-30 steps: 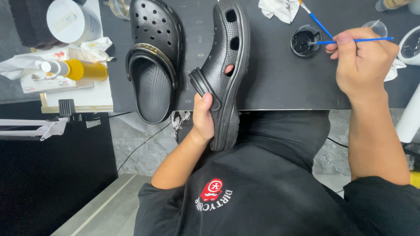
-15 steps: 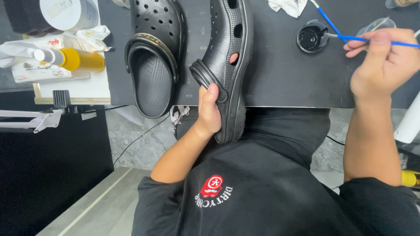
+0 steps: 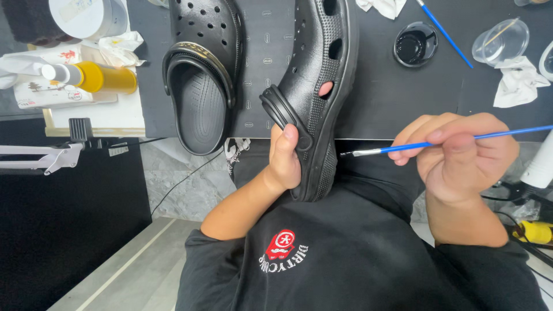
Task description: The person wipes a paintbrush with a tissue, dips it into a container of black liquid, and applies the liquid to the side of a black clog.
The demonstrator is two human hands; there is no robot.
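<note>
My left hand [image 3: 285,158] grips the heel end of a black clog [image 3: 317,92], which is tipped on its side across the near edge of the black table [image 3: 380,103]. A finger shows through a side hole. My right hand [image 3: 461,158] holds a blue-handled paintbrush [image 3: 403,148] level, with its dark bristle tip pointing left, a short way from the clog's sole. A second black clog [image 3: 201,80] lies sole-down on the table to the left. A small round dish of black paint [image 3: 416,44] sits at the back right.
Another blue brush [image 3: 443,31] lies by the paint dish. Clear plastic cups [image 3: 501,40] and crumpled white tissues [image 3: 518,83] are at the far right. A yellow-capped bottle [image 3: 92,78] and white tub [image 3: 86,17] rest on the left. Cables run along the floor.
My right hand has drawn back from the paint dish toward me and down, and the brush tip now points at the clog. The left hand keeps its hold on the clog.
</note>
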